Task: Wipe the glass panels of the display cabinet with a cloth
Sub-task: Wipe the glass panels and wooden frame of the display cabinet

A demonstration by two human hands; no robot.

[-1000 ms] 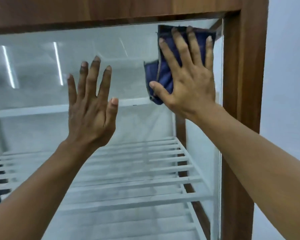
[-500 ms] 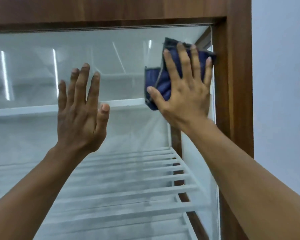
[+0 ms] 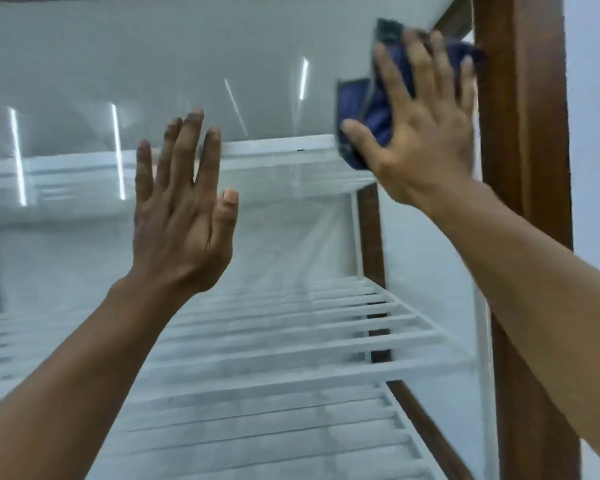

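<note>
Both hands spread flat: right hand (image 3: pixel 420 133) presses the blue cloth (image 3: pixel 354 105) to the glass panel (image 3: pixel 153 64) (left hand (image 3: pixel 181 220) holds nothing).

Cloth (image 3: pixel 358 106) mostly beneath blurred right hand (image 3: pixel 420 135).

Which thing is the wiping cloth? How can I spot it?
Find the brown wooden post on the cabinet's right side. Just left of it, the right hand presses the cloth flat on the glass. It's the only dark blue thing.
</note>
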